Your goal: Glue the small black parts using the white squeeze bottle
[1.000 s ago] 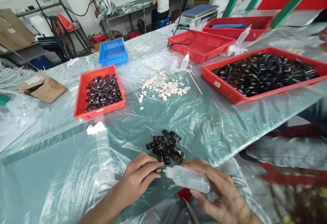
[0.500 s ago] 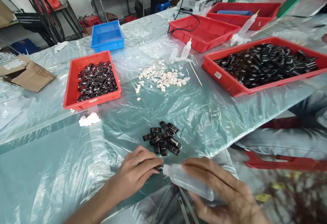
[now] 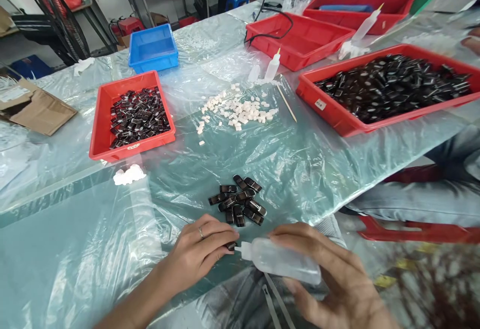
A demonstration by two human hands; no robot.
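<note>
- Left hand point(image 3: 198, 256): pinches a small black part point(image 3: 231, 245) at the bench point(image 3: 75, 249) edge; a loose pinch may let it slip.
- Squeeze bottle point(image 3: 281, 260): nozzle at the part; overpressure may flood it.
- Right hand point(image 3: 330, 279): wrapped around the bottle; a jolt may smear the black pile point(image 3: 238, 201) just beyond.

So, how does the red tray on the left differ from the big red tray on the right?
The left red tray is smaller and roughly square; the right red tray is longer and wider. The left tray's black parts lie in a thin layer with bare red floor visible around them; the right tray's black parts are heaped and cover nearly all its floor. Both are shallow red plastic trays that sit on the plastic-covered table and hold similar small glossy black pieces.
</note>
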